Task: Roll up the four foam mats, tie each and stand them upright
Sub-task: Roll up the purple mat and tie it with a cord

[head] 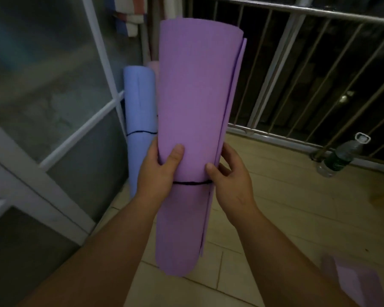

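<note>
Floor tiles [286, 207] in pale beige spread under us, bounded on the left by a white-framed glazed door [84, 127] and at the back by a metal railing [297, 9] with darkness beyond it.

We hold the purple foam mat [195, 103] in front of us, rolled and close to upright, its loose outer edge running down the right side. Behind it to the left, the blue foam mat [139, 103] stands rolled in the corner against the door frame. A pink roll [153, 66] peeks out between the two; it may be another mat, but the dim light leaves us unsure.

Our left hand [157, 173] clasps the purple roll from the left, thumb across its front. Our right hand [231, 180] clasps it from the right at the same height, thumb on the seam side.

A plastic bottle [337, 159] stands by the railing foot.

A black string [191, 183] circles the purple roll just below our thumbs, and a second string [140, 132] rings the blue one.
</note>
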The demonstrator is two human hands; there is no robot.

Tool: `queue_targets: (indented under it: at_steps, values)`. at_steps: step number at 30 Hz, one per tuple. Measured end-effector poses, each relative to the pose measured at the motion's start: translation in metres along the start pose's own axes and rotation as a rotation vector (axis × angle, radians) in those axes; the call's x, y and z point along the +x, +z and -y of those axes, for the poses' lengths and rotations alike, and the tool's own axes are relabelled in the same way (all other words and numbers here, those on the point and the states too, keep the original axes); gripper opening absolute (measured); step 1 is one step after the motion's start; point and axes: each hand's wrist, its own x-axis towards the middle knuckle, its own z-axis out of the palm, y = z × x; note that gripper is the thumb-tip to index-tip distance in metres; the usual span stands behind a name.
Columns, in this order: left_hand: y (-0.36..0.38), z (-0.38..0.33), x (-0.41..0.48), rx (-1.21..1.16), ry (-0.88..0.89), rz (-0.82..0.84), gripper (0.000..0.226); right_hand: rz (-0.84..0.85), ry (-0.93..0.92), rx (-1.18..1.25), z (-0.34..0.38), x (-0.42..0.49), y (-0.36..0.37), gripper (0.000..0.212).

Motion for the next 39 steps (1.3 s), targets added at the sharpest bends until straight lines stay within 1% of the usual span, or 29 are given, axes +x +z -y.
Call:
queue_targets:
  at_steps: [5, 8, 10, 12, 14, 16, 19, 20, 22, 23, 26, 30, 33, 34, 37, 39]
  values:
    - [-0.064, -0.057, 0.044, -0.039, -0.063, -0.031, 0.049, 0.083, 0.053, -0.005, 0.075, 0.024, 0.061, 0.063]
    - [-0.099, -0.067, 0.068, -0.066, -0.099, -0.039, 0.053, 0.110, 0.089, -0.021, 0.094, 0.036, 0.101, 0.061]
    - [-0.117, -0.062, 0.084, -0.078, -0.126, -0.041, 0.053, 0.118, 0.109, -0.025, 0.093, 0.043, 0.123, 0.063]
    - [-0.129, -0.051, 0.098, -0.094, -0.147, -0.045, 0.058, 0.127, 0.130, -0.025, 0.083, 0.052, 0.141, 0.066]
    - [-0.134, -0.033, 0.107, -0.121, -0.176, -0.088, 0.066, 0.151, 0.151, -0.021, 0.068, 0.060, 0.157, 0.064]
    - [-0.136, -0.010, 0.114, -0.133, -0.193, -0.152, 0.064, 0.186, 0.169, -0.014, 0.048, 0.069, 0.170, 0.065]
    - [-0.139, 0.033, 0.121, -0.115, -0.251, -0.193, 0.061, 0.235, 0.220, -0.005, 0.008, 0.076, 0.190, 0.081]
    - [-0.140, 0.047, 0.123, -0.103, -0.264, -0.191, 0.059, 0.262, 0.217, -0.012, -0.008, 0.080, 0.195, 0.080]
    - [-0.142, 0.074, 0.129, -0.090, -0.277, -0.192, 0.049, 0.306, 0.207, -0.039, -0.040, 0.089, 0.207, 0.066]
    - [-0.143, 0.086, 0.133, -0.093, -0.280, -0.206, 0.044, 0.320, 0.214, -0.046, -0.053, 0.096, 0.213, 0.062]
    - [-0.145, 0.115, 0.150, -0.076, -0.291, -0.232, 0.040, 0.368, 0.243, -0.046, -0.086, 0.119, 0.229, 0.066]
    - [-0.147, 0.149, 0.178, -0.064, -0.306, -0.276, 0.054, 0.439, 0.221, -0.092, -0.114, 0.152, 0.247, 0.069]
    - [-0.142, 0.173, 0.195, -0.047, -0.333, -0.282, 0.059, 0.471, 0.240, -0.135, -0.132, 0.176, 0.258, 0.088]
    - [-0.138, 0.180, 0.200, -0.041, -0.347, -0.278, 0.060, 0.485, 0.243, -0.148, -0.140, 0.183, 0.260, 0.088]
    - [-0.130, 0.197, 0.215, -0.001, -0.367, -0.268, 0.059, 0.510, 0.242, -0.169, -0.157, 0.200, 0.264, 0.079]
    - [-0.127, 0.204, 0.225, 0.036, -0.365, -0.272, 0.060, 0.500, 0.231, -0.203, -0.166, 0.211, 0.266, 0.081]
